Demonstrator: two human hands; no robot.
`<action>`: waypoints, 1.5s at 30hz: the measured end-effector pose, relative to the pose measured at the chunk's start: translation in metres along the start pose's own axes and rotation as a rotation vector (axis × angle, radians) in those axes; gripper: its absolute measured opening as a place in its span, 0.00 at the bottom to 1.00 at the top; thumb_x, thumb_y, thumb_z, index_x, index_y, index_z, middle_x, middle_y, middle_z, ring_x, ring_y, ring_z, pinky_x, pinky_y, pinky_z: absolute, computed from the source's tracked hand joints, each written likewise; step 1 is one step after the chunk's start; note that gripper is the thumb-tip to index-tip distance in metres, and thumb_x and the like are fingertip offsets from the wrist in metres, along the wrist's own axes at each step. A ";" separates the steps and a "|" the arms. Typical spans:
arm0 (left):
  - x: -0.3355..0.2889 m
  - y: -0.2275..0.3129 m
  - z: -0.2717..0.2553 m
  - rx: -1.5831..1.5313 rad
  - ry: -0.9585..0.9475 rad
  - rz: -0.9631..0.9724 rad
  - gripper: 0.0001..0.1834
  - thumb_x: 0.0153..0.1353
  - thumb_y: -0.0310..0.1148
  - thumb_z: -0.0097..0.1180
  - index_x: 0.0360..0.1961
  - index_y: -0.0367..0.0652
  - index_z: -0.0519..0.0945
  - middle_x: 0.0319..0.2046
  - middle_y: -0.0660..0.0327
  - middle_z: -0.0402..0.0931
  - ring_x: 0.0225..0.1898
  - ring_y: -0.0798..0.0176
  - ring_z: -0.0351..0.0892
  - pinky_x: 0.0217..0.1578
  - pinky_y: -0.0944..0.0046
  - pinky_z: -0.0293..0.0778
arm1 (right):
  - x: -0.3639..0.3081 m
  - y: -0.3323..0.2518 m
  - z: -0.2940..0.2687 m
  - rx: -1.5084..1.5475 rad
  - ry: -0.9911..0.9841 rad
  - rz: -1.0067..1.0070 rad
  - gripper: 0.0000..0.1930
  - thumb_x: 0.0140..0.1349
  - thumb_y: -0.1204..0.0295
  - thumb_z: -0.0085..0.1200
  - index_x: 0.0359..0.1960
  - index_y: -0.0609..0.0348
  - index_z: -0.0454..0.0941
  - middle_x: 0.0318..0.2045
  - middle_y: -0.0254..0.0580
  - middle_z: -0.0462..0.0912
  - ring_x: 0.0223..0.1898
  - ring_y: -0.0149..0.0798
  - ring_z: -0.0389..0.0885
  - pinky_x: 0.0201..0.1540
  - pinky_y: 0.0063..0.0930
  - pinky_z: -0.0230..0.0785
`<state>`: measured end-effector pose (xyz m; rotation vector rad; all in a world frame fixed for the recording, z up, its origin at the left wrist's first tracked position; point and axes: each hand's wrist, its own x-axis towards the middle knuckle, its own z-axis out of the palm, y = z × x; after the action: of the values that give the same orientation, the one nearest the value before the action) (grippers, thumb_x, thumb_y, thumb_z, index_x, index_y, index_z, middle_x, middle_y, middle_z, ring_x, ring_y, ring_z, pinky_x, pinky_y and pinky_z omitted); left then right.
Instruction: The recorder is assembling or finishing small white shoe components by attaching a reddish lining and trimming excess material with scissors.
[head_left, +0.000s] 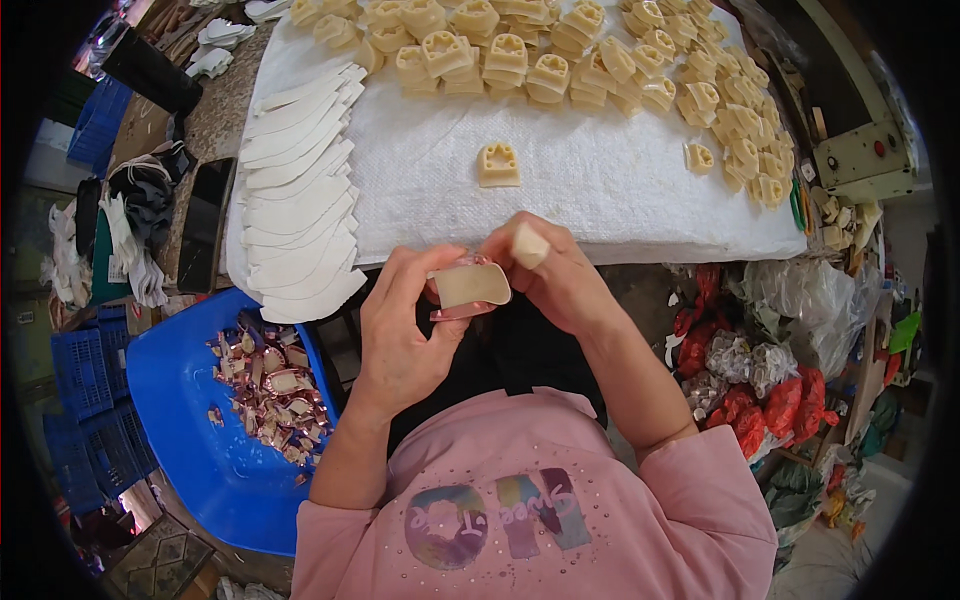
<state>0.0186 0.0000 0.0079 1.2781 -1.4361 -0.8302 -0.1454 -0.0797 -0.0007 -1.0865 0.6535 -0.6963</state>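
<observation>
Block in the Left Hand, Basin of Fragments at the Left

The table (400, 225), covered in white woven sheeting, spans the upper area. A heap (500, 62) of cream castings covers its far edge and extends down its right side. The basin (172, 440), blue and wide, sits below the table's left corner; glossy purple-brown and cream fragments (280, 385) are piled along its right side, leaving blue floor visible at the left. White strips (300, 215) overlap in a column along the left of the sheeting.

Blue crates (85, 370) stand left of the basin; their contents cannot be made out. At the right, a clear bag (815, 305) lies above red bags (785, 408); the contents of the red bags are hidden.

The left hand (405, 335) grasps the block between thumb and fingers. The right hand (560, 280) is beside the block's upper right corner, fingers bent; whether it grips cannot be told. The block (470, 287), with a flat cream face and glossy pink edges, is located in front of the table's near edge. One casting (499, 167) stands alone on the sheeting, apart from the heap. A pale cover (530, 246) encloses one right-hand digit.
</observation>
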 end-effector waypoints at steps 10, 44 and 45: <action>0.003 0.010 0.015 0.104 0.049 0.024 0.23 0.43 0.18 0.65 0.42 0.37 0.72 0.30 0.60 0.71 0.27 0.69 0.72 0.25 0.72 0.68 | -0.004 -0.007 0.000 -0.628 -0.045 -0.294 0.09 0.63 0.70 0.48 0.28 0.62 0.73 0.27 0.32 0.75 0.28 0.27 0.72 0.30 0.23 0.66; -0.015 -0.018 -0.004 0.355 0.425 0.174 0.22 0.38 0.23 0.66 0.37 0.37 0.71 0.28 0.56 0.73 0.26 0.61 0.75 0.29 0.66 0.72 | 0.011 0.021 0.029 -0.307 -0.004 -0.210 0.13 0.66 0.70 0.44 0.49 0.62 0.71 0.34 0.37 0.75 0.35 0.30 0.74 0.40 0.21 0.65; -0.023 -0.021 -0.012 0.396 0.447 0.123 0.22 0.39 0.23 0.66 0.38 0.38 0.71 0.28 0.57 0.74 0.27 0.66 0.74 0.31 0.68 0.72 | 0.017 0.024 0.031 -0.303 -0.015 -0.207 0.13 0.66 0.70 0.44 0.49 0.62 0.71 0.34 0.37 0.75 0.35 0.30 0.74 0.40 0.21 0.65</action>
<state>0.0345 0.0196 -0.0136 1.5335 -1.3279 -0.1560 -0.1067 -0.0689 -0.0151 -1.4525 0.6525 -0.7818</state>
